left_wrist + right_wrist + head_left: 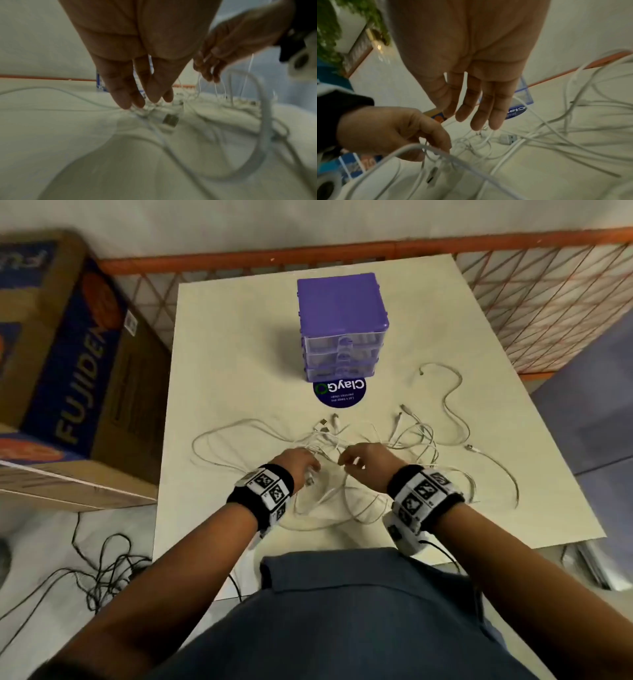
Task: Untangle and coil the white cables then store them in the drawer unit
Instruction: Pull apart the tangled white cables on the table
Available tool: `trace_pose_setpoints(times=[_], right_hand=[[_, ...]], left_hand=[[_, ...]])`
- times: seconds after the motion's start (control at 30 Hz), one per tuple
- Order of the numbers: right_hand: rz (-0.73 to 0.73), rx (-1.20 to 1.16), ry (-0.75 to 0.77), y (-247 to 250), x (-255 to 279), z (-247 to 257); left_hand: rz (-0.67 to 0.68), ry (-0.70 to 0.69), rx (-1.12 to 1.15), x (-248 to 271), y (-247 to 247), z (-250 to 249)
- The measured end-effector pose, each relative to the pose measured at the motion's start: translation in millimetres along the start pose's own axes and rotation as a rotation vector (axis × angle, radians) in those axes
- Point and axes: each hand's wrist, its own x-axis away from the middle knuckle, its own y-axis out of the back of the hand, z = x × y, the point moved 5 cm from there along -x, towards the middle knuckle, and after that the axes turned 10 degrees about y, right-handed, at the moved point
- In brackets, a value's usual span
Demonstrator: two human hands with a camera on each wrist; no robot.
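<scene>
Left hand (pixel 301 462) pinches a strand of the tangled cables (pixel 346 460); right hand (pixel 366 458), fingers loosely extended, hovers empty. Best freed by tracing one plug (pixel 170 119) outward, without tugging.

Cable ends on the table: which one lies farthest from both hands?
The cable end at the far right, level with the drawer unit base. The other plugs lie nearer the tangle under the left hand and right hand.
</scene>
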Motion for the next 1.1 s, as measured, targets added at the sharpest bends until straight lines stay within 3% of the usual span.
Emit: trace_pose_setpoints(times=[0.17,0.23,0.27,0.3,0.37,0.43,0.53,0.63,0.73,0.87,1.0,1.1], right_hand=[[0.225,0.087,-0.009,-22.2,-25.0,-1.0],[0.263,0.097,-0.013,-22.8,-31.0,-2.4],[0.252,0.089,-0.005,-21.4,-32.5,-0.3],[0.234,0.058,0.011,-21.4,-35.7,-0.5],[0.181,0.023,0.047,-19.9,-40.7,2.6],[0.117,0.037,0.118,-16.8,-44.3,6.2],[-0.032,-0.062,0.206,-6.4,-43.2,11.0],[-0.129,-0.229,0.18,6.6,-36.7,5.0],[-0.113,-0.408,0.189,11.7,-31.9,0.5],[-0.082,-0.493,0.195,11.2,-34.6,4.1],[-0.294,-0.605,0.121,17.6,-34.5,-9.0],[-0.43,-0.823,-0.057,28.4,-28.8,-28.9]], left_hand=[[0.125,0.045,-0.151,-9.4,-6.8,10.4],[0.069,0.041,-0.167,-7.9,1.6,8.0],[-0.033,0.031,-0.14,-3.6,9.9,2.9],[-0.152,0.008,-0.091,-0.5,17.7,-1.4],[-0.326,0.011,0.242,12.2,31.9,-10.0],[-0.351,0.048,0.6,18.7,36.6,-17.4],[-0.339,0.05,0.78,18.0,39.2,-30.4],[-0.369,0.034,0.966,15.7,48.8,-32.0],[-0.385,0.054,1.061,12.1,57.7,-33.5],[-0.287,0.048,1.129,5.3,59.0,-52.8],[-0.272,-0.054,1.186,-9.2,68.9,-57.7],[-0.325,0.08,0.983,-32.0,63.8,-41.3]])
